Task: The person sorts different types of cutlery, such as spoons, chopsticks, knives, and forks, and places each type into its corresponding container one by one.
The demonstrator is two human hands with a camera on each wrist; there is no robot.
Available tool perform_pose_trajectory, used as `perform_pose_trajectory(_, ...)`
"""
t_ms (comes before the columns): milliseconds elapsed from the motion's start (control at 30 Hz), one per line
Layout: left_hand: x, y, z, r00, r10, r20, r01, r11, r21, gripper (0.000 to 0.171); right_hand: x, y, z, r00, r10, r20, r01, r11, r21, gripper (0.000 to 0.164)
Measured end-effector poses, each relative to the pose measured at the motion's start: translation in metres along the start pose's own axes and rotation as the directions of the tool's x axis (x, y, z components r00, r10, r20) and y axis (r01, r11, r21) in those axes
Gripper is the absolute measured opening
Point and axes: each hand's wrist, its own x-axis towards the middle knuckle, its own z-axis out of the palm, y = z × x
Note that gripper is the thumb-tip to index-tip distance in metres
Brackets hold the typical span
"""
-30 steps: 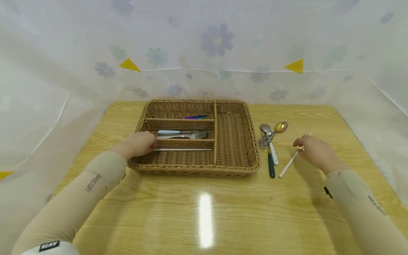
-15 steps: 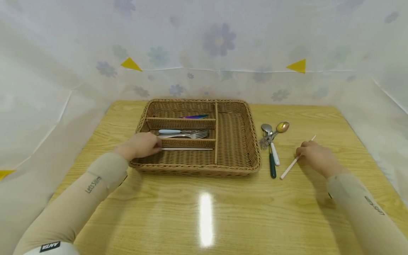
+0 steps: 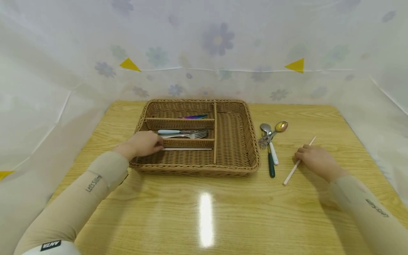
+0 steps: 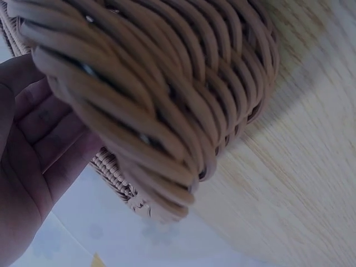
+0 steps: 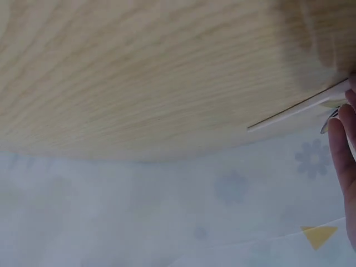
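Note:
In the head view my left hand [image 3: 143,144] reaches into the front left compartment of a wicker cutlery tray [image 3: 191,170]. Its fingertips are at the left end of a pale chopstick [image 3: 188,149] lying there. The left wrist view has the fingers [image 4: 55,150] behind the woven rim, which hides their tips, so I cannot tell whether they grip it. On the table to the right, my right hand [image 3: 317,159] pinches another pale chopstick [image 3: 290,173] near its middle. In the right wrist view this chopstick [image 5: 295,109] sticks out past the fingers, close over the wood.
Forks [image 3: 199,134] and a light blue handle [image 3: 169,131] lie in the tray's middle left compartment. Behind them is a rainbow-coloured knife [image 3: 194,117]. Several spoons, one gold [image 3: 281,126], with white [image 3: 274,154] and green [image 3: 271,166] handles, overlap between tray and right hand.
My left hand has slid slightly right along the chopstick in the tray. My right fingers have closed on the other chopstick, which has shifted a little toward me and to the right.

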Motion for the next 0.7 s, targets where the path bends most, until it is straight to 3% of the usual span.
perform_pose_trajectory(200,0.000,0.001,-0.002,1.000,0.005,0.004,-0.005,1.000,-0.018,0.014,-0.011,-0.001,0.005,0.996,-0.070,-0.054,0.069,0.997,-0.017,0.018)
perform_pose_trajectory(367,0.000,0.002,-0.003,1.000,0.015,0.011,-0.015,1.000,-0.028,0.014,-0.017,-0.001,0.007,0.993,-0.082,-0.080,0.081,0.997,-0.018,0.023)
perform_pose_trajectory(533,0.000,0.003,-0.004,1.000,0.015,0.000,-0.015,0.999,-0.030,0.015,-0.021,0.001,0.010,0.987,-0.067,-0.149,0.069,0.998,0.009,0.027)
perform_pose_trajectory(700,0.000,0.003,-0.006,1.000,0.002,0.007,-0.002,1.000,-0.030,0.015,-0.026,0.004,0.010,0.963,-0.068,-0.259,0.076,0.997,0.023,0.031)
